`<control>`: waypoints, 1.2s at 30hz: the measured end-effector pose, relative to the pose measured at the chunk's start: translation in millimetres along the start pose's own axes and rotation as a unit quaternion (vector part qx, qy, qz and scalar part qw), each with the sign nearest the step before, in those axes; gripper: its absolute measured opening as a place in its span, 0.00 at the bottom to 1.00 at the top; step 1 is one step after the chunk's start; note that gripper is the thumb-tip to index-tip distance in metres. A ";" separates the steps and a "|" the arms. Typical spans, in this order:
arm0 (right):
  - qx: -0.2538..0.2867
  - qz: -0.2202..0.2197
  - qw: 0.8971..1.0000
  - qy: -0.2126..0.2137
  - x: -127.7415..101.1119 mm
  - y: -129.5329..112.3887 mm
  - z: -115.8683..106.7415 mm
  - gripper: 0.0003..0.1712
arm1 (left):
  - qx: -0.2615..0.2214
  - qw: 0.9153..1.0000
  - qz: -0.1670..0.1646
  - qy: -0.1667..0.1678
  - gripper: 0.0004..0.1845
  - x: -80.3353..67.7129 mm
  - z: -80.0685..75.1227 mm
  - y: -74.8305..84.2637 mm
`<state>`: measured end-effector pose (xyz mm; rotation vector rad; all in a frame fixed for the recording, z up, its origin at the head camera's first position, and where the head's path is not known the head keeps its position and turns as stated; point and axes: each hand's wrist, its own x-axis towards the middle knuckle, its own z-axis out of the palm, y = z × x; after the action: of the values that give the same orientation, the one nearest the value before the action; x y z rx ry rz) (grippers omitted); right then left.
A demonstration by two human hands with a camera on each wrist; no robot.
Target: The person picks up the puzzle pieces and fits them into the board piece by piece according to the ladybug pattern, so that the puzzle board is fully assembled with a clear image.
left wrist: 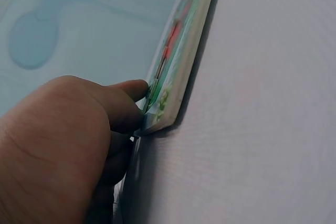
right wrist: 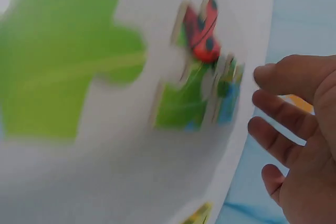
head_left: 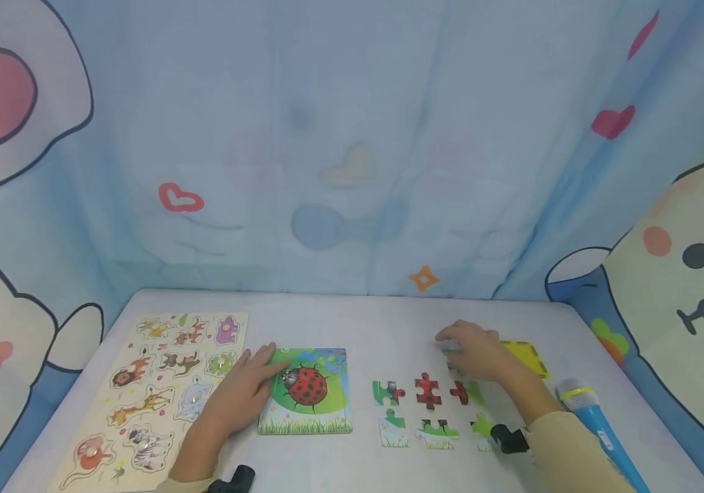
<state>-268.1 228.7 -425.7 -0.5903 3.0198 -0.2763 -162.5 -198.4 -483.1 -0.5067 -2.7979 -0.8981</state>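
The ladybird puzzle board (head_left: 306,392) lies flat on the white table (head_left: 352,318), near its front edge and a little left of the middle. It shows a red, black-spotted ladybird on a green leaf, with blue above and a strip of grass along the bottom; no writing can be read on it. The left hand (head_left: 242,392) rests against the board's left edge, fingers stretched out loosely with the tips lying over the upper left corner. In the left wrist view the fingertips (left wrist: 134,88) press on the board's (left wrist: 178,61) thick edge at that corner, not curled round it.

Just right of the board, loose puzzle pieces (head_left: 429,411) lie in two rough rows, printed in red, green, white and grass tones like the board itself. The right hand (head_left: 474,350) hovers over the far right end of the pieces, palm down, fingers spread and relaxed, gripping nothing that can be seen. The right wrist view, blurred, shows the right hand's open fingers (right wrist: 286,111) apart from a red-and-green piece (right wrist: 202,66).

Beyond the right hand, further right of the board, a yellow square tile (head_left: 527,356) lies flat. Nearer the table's right front corner lies a blue toy microphone (head_left: 595,418) with a white head and yellow band. Left of the board, touching the left hand's side, is a wooden animal peg puzzle (head_left: 157,390) with a lion, giraffe, zebra and others. A cartoon-printed blue curtain (head_left: 352,137) with hearts hangs behind the table.
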 end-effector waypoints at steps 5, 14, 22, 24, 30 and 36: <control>0.003 0.037 0.999 -0.033 -5.4 12.4 -1.6 0.20 | -0.009 1.000 -0.001 -0.002 0.24 -0.3 -0.4 0.7; 0.016 0.048 0.998 -0.049 -8.2 17.0 -6.0 0.21 | -0.010 1.000 -0.006 -0.005 0.23 -0.4 1.6 -0.3; -0.027 0.014 0.999 -0.035 3.9 14.3 -11.8 0.22 | -0.012 1.000 -0.009 -0.012 0.22 -0.6 -0.5 -3.4; -0.026 -0.003 0.999 -0.024 6.1 10.7 -14.5 0.20 | -0.011 1.000 -0.008 -0.013 0.22 -0.2 -1.5 -3.9; -0.033 -0.051 0.998 0.005 10.0 -8.9 -16.9 0.16 | -0.010 1.000 -0.005 -0.017 0.22 0.8 -2.3 -4.1; -0.024 -0.085 0.996 0.015 16.6 -36.8 -18.2 0.16 | -0.015 1.000 -0.004 -0.017 0.22 1.2 -1.3 -1.9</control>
<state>-271.4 191.9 -401.3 -0.8576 3.0164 -0.2215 -164.3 -200.4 -482.8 -0.5208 -2.8216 -0.9437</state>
